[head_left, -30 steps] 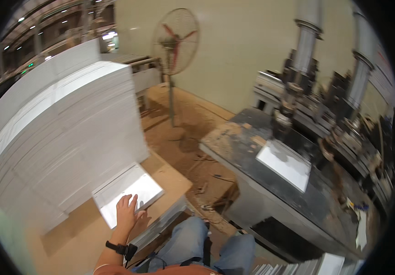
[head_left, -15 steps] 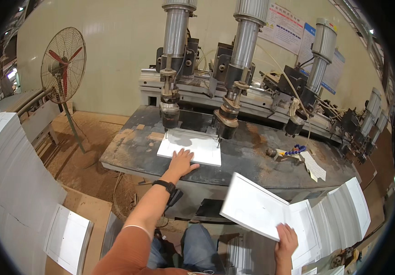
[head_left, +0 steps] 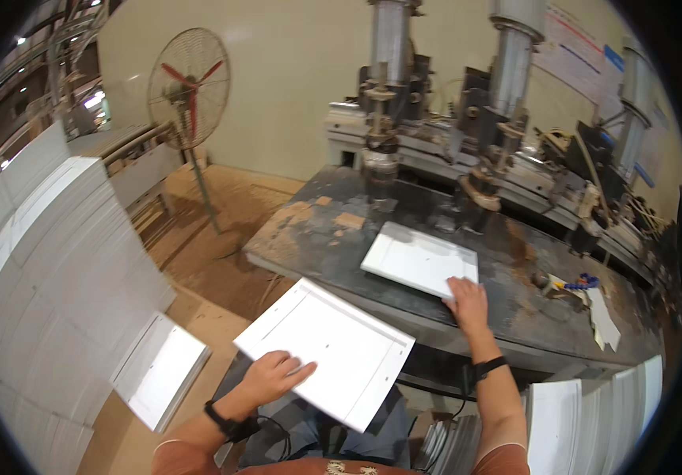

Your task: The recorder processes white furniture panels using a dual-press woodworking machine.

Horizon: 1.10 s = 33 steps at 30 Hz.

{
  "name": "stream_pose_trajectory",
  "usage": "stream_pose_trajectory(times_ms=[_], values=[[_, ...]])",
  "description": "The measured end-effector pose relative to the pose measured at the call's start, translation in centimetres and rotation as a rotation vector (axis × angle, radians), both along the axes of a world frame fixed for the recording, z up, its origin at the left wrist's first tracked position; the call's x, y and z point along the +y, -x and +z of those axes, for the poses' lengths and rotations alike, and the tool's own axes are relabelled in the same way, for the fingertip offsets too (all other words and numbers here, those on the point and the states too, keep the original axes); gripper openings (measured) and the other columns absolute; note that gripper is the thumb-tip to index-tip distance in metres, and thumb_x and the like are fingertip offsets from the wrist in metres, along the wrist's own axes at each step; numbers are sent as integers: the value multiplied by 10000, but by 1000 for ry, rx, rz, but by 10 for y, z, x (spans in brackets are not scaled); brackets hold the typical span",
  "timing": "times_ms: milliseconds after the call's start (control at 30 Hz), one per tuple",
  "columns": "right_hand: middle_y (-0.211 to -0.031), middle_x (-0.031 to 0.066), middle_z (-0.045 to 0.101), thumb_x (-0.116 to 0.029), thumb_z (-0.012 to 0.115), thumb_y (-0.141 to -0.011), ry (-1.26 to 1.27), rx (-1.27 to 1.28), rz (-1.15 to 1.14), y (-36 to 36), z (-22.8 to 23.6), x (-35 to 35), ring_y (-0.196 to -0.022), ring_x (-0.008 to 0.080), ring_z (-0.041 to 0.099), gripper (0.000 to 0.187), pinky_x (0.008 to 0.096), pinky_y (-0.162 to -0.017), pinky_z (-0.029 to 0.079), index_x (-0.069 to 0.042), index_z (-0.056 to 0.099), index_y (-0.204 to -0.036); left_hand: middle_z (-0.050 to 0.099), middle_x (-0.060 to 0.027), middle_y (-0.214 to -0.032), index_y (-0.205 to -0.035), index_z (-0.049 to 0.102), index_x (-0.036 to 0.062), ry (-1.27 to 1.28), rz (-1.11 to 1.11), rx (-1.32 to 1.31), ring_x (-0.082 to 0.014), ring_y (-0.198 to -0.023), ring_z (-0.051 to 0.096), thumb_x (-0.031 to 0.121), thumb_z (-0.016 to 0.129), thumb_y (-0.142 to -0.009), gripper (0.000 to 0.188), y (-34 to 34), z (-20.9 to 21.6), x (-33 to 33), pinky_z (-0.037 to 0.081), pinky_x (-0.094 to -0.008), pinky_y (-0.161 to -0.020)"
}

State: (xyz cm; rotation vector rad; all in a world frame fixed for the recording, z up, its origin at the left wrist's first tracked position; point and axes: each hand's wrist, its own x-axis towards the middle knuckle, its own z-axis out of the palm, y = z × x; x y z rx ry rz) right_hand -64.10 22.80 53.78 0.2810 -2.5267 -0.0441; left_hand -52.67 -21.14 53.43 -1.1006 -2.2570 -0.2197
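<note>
Over my lap a white rectangular panel (head_left: 333, 348) is held by my left hand (head_left: 276, 378) at its near left edge. Fingers lie on its top face, and small dark holes show along its right side. Farther off, a second white panel (head_left: 416, 260) lies on the dark machine table (head_left: 333, 237), near the drill heads (head_left: 480, 186). My right hand (head_left: 466, 303) grips this panel at its near right corner, fingers on top; its thumb is hidden.
Tall stacks of white panels (head_left: 56, 293) stand at the left, with a shorter pile (head_left: 160, 372) beside them. More panels (head_left: 555, 427) stand at lower right. A caged fan (head_left: 189, 91) is behind. Wood scraps (head_left: 349, 220) and a blue coiled item (head_left: 582, 281) lie on the table.
My left hand has come off the table and now holds a panel over my lap. My right hand has carried its panel from lower right onto the table. The view has swung left.
</note>
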Motion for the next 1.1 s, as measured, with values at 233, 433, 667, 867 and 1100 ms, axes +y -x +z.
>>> stream_pose_trajectory(times_ms=[233,433,667,867,1100], values=[[-1251,115,580,-216,678,-806,200,-189,80,81,-20,-9,-1166,353,491,398,412,-969,420,-109,611,-1183,656,-10,-1026,-1105,644,109,-1,698,-103,-193,-845,571,52,591,-685,427,-152,34,-99,472,-310,-709],[-1327,99,524,-237,664,-840,245,-286,-136,68,-16,-38,-1263,326,425,440,594,-1034,276,-124,559,-1252,639,-63,-1117,-1186,589,87,-87,1176,-143,-267,-994,576,17,542,-770,424,-164,1,-163,449,-386,-830],[-1330,134,506,-117,609,-861,336,-40,132,-40,-3,-50,-1292,353,396,349,461,-1066,295,-60,569,-1203,442,-86,-1406,-1388,399,87,-34,1345,-446,-368,-1296,377,219,621,-829,617,-129,-75,-191,306,-653,-1001],[-1367,156,468,-42,640,-792,310,-41,-227,-218,31,28,-1311,371,364,490,453,-1073,286,-41,518,-1266,428,-113,-1417,-1354,428,67,-168,1278,-504,-425,-1306,345,413,746,-715,794,-97,-93,-203,279,-670,-1000],[-1490,146,312,-135,771,-675,362,-488,-1338,-411,10,29,-1387,364,250,896,609,-1054,227,-58,299,-1433,503,-173,-1269,-1239,508,24,-351,764,-184,-406,-1267,391,157,786,-661,655,-38,-60,-136,280,-547,-1064]])
